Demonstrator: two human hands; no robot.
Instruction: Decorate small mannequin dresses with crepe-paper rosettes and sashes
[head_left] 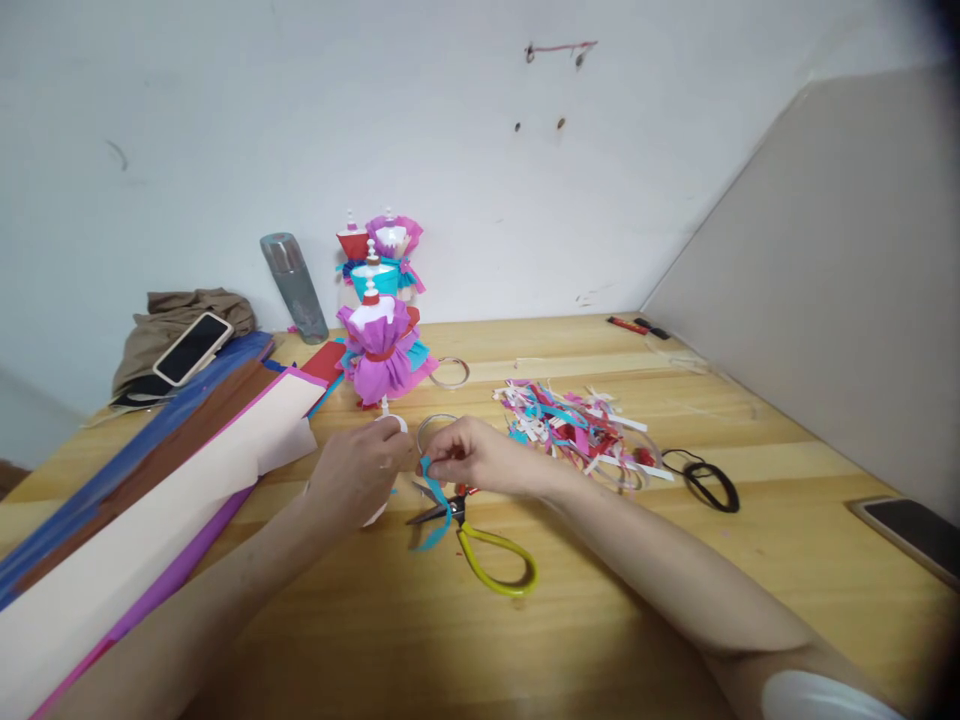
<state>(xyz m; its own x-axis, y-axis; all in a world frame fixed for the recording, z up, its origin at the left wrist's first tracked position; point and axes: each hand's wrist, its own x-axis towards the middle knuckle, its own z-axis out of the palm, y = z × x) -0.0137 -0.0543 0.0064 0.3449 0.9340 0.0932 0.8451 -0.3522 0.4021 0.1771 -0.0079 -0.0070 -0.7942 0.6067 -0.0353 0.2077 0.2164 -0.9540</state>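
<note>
My right hand (465,455) pinches one end of a thin turquoise strip (436,530), which hangs down over the blades of the scissors. These yellow-handled scissors (499,562) lie on the table below my hands. My left hand (364,468) is closed just to the left, its fingertips near a white round piece; what they grip is hidden. Behind my hands stand small white dress forms in crepe-paper dresses, the front one in a purple dress (379,350). A metal ring (451,373) lies beside them.
Paper sheets (150,540) and a phone (193,348) lie at left, a bottle (295,288) behind them. Shredded paper (574,425) and a black cord loop (711,487) are on the right, another phone (911,530) at the far right edge.
</note>
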